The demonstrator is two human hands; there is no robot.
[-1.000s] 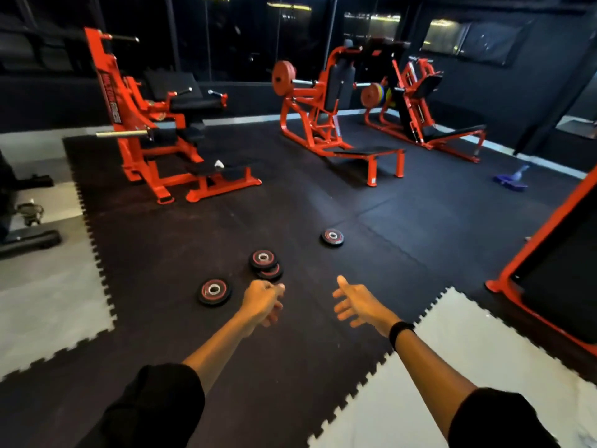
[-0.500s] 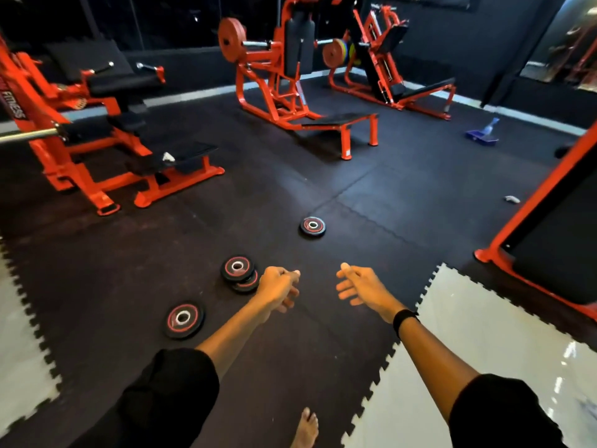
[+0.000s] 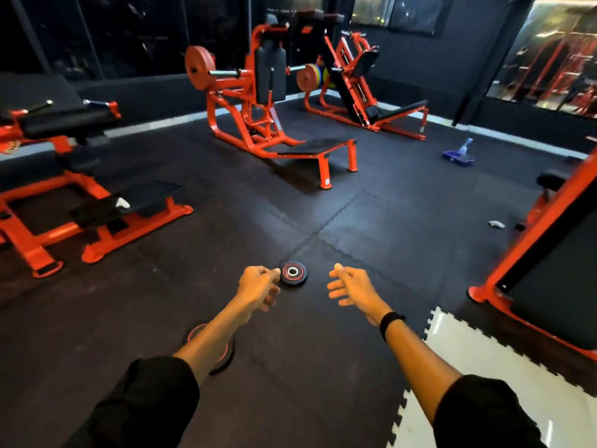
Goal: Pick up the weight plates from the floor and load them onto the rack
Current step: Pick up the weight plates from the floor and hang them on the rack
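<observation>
1. A dark rubber floor [image 3: 371,221] fills most of the frame, with a white mat [image 3: 484,376] in the lower right corner.
2. An orange machine [image 3: 64,195] stands at the left edge, a second orange machine [image 3: 258,101] at upper centre, and an orange frame [image 3: 542,240] runs along the right edge.
3. My two bare forearms reach forward from the bottom of the frame, in black sleeves.
4. My left hand [image 3: 256,287], at centre, has loosely curled fingers and holds nothing.
5. My right hand [image 3: 350,287], just right of centre, is relaxed and empty, with a black wristband [image 3: 389,321] behind it.
6. One small weight plate [image 3: 293,272] lies flat on the floor between my hands, just beside my left fingertips.
7. More plates [image 3: 223,350] lie lower left of centre, mostly hidden under my left forearm.
</observation>
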